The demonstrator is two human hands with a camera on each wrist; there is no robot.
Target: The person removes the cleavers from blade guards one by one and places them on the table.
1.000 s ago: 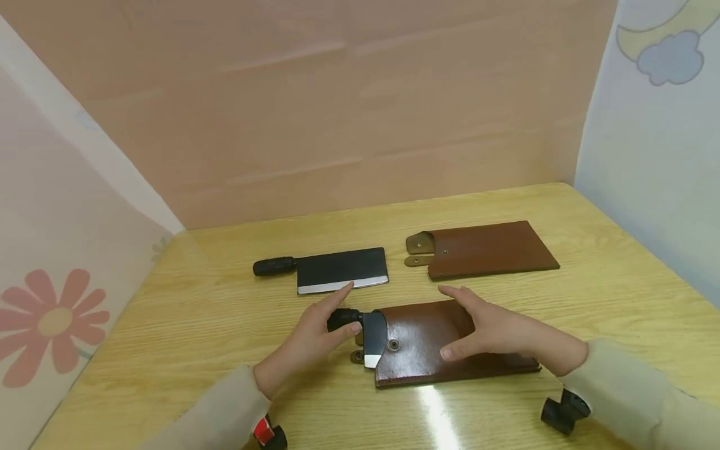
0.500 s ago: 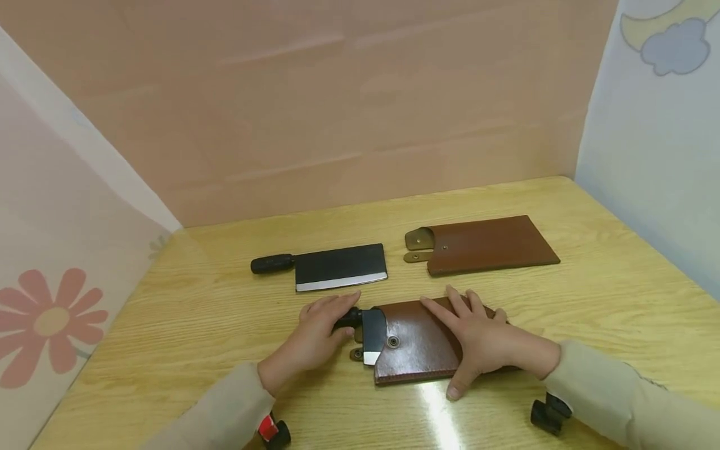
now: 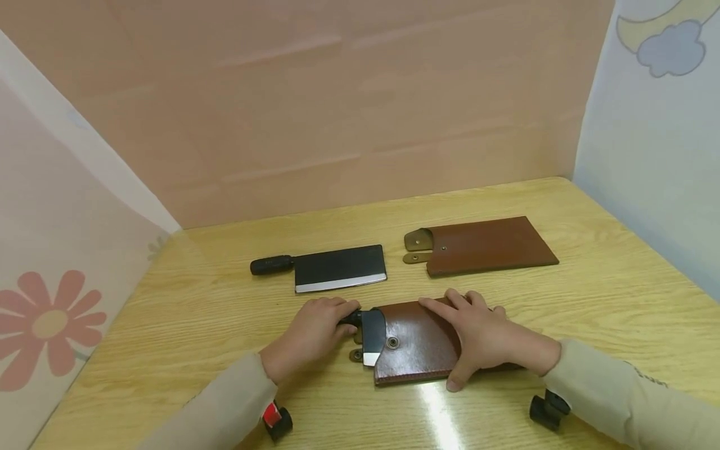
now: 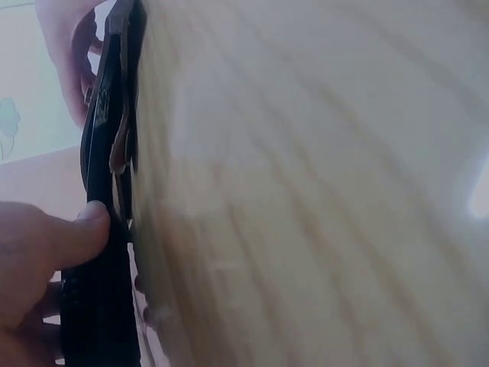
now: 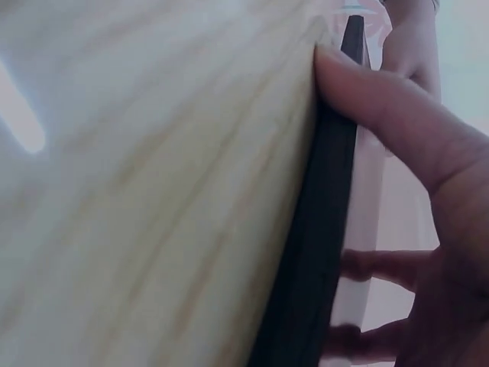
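A brown leather sheath (image 3: 427,347) lies flat on the worktop (image 3: 185,325) between the two hands, a black cleaver (image 3: 372,334) partly inside it. The left hand (image 3: 312,334) curls round the cleaver's handle at the sheath's mouth. The right hand (image 3: 486,337) rests on the sheath, fingers spread and thumb at its near edge.

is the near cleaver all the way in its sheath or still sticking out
Partly out: the near cleaver shows blade heel and handle past the near sheath mouth, left hand gripping the handle.
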